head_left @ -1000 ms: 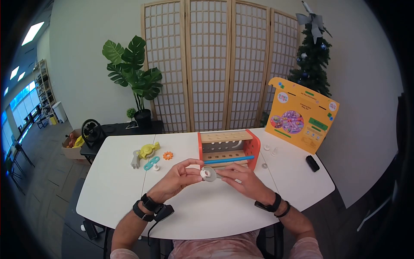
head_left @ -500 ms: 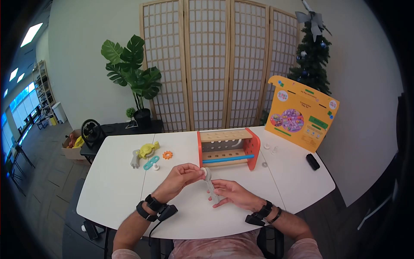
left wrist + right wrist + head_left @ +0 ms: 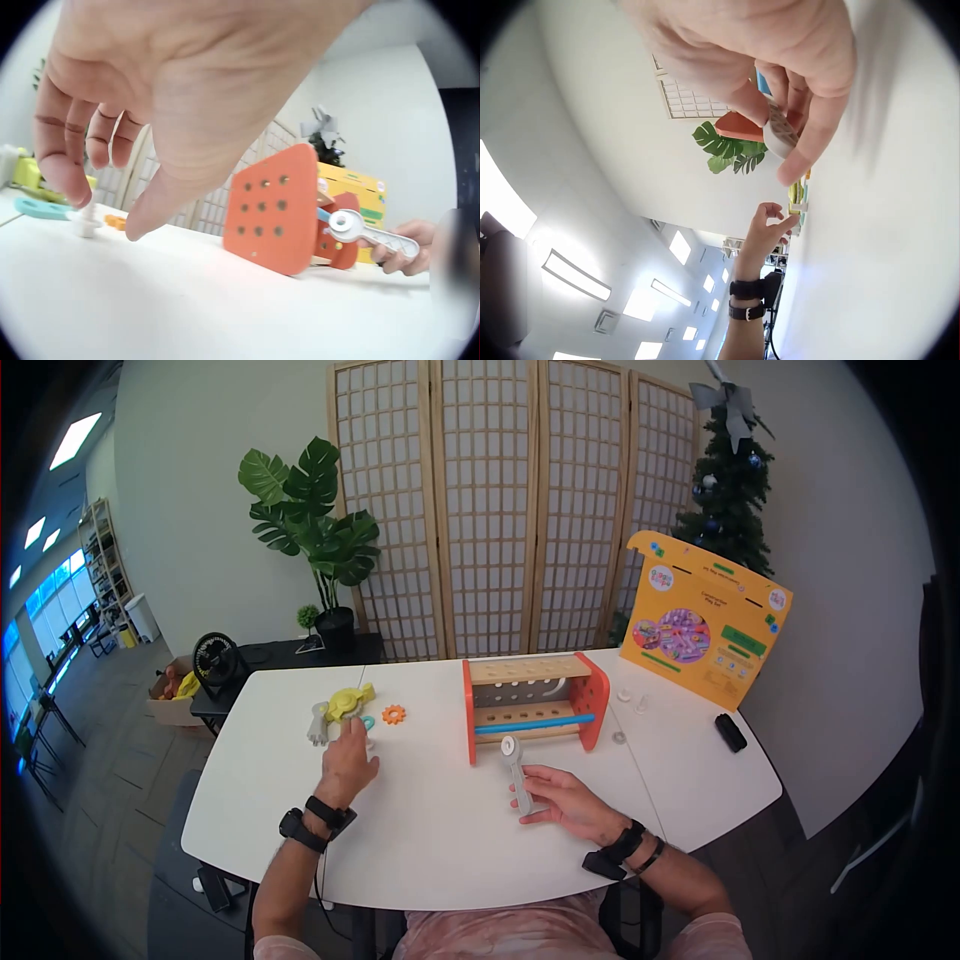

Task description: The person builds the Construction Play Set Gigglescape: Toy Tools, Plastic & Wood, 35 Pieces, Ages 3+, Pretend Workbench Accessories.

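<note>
- The grey wrench (image 3: 375, 238) is grasped by the right hand (image 3: 567, 798), in front of the rack (image 3: 530, 672).
- The white peg (image 3: 85, 226), mostly covered in the head view, is shown upright on the table (image 3: 187, 300) by the left wrist view, near the parted fingers of the left hand (image 3: 347, 767).

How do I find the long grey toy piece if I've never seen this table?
On the white table, spot the toy workbench with red ends. In front of it, the right hand's grip holds a long grey bar with a round, holed end. Unlike the other grey piece, lying by the yellow piece, it is held.
</note>
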The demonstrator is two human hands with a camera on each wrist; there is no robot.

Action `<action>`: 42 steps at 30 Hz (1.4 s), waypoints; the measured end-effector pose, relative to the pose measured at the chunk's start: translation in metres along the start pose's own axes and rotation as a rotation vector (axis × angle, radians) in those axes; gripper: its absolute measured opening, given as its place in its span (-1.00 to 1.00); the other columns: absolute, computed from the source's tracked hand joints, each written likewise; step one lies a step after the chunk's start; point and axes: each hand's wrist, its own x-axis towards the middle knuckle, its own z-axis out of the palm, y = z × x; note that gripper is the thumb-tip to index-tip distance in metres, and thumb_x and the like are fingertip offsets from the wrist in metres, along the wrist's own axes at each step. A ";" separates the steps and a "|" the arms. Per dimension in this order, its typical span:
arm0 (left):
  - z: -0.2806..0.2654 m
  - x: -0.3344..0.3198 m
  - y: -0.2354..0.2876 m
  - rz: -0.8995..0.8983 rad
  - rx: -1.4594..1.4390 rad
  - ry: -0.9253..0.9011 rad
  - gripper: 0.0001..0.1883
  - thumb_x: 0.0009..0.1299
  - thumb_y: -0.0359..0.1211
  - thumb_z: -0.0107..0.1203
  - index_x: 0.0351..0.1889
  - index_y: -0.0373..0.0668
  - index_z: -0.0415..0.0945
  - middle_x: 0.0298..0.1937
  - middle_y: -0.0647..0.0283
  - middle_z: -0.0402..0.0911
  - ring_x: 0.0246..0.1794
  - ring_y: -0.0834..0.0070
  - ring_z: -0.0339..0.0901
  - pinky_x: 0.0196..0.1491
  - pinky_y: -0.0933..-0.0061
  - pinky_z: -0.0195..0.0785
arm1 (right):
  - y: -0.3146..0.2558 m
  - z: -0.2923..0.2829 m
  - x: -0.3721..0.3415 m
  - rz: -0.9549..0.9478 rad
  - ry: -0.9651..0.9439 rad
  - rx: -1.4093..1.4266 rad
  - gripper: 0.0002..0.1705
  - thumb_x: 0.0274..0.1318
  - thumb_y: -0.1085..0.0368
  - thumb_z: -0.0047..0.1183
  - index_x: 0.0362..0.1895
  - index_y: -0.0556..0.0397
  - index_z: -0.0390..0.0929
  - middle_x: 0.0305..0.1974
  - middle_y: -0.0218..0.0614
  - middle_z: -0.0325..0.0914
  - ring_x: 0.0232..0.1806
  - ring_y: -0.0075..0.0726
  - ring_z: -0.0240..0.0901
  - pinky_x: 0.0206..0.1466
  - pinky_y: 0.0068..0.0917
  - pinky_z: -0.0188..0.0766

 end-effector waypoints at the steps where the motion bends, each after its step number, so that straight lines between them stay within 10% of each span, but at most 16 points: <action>1: 0.003 0.005 -0.012 -0.085 0.009 0.017 -0.39 0.28 -0.31 0.48 0.19 -0.18 0.36 0.18 -0.04 0.57 0.13 -0.11 0.67 0.09 -0.05 0.64 | 0.000 -0.001 0.001 -0.006 0.022 0.005 -0.39 0.69 0.22 0.00 0.65 0.13 0.24 0.30 -0.26 0.60 0.26 -0.26 0.67 0.26 -0.15 0.75; 9: 0.028 0.028 -0.047 -0.025 -0.157 0.072 -0.67 0.38 -0.24 0.41 -0.01 -0.24 0.68 0.05 -0.05 0.67 0.15 -0.04 0.66 0.18 0.01 0.56 | 0.002 -0.010 0.016 0.000 0.064 -0.003 -0.39 0.67 0.25 0.04 0.63 0.12 0.23 0.31 -0.17 0.59 0.27 -0.18 0.68 0.27 -0.08 0.76; 17: 0.023 0.036 -0.012 0.059 -0.445 0.100 -0.76 0.31 -0.35 0.48 -0.18 -0.26 0.69 -0.29 0.10 0.79 -0.34 0.19 0.76 -0.17 0.25 0.64 | 0.002 -0.014 0.031 0.017 0.068 0.015 -0.37 0.65 0.26 0.05 0.63 0.15 0.22 0.27 -0.18 0.61 0.24 -0.19 0.68 0.25 -0.14 0.75; 42: 0.088 0.104 0.080 0.318 -0.496 0.051 -0.63 0.35 -0.57 0.38 0.13 -0.25 0.78 0.06 -0.03 0.77 -0.10 0.15 0.83 0.02 0.29 0.72 | -0.002 -0.010 0.086 -0.060 0.141 0.017 -0.64 0.62 0.24 0.10 0.36 0.01 0.46 0.12 -0.33 0.60 0.12 -0.30 0.68 0.19 -0.19 0.75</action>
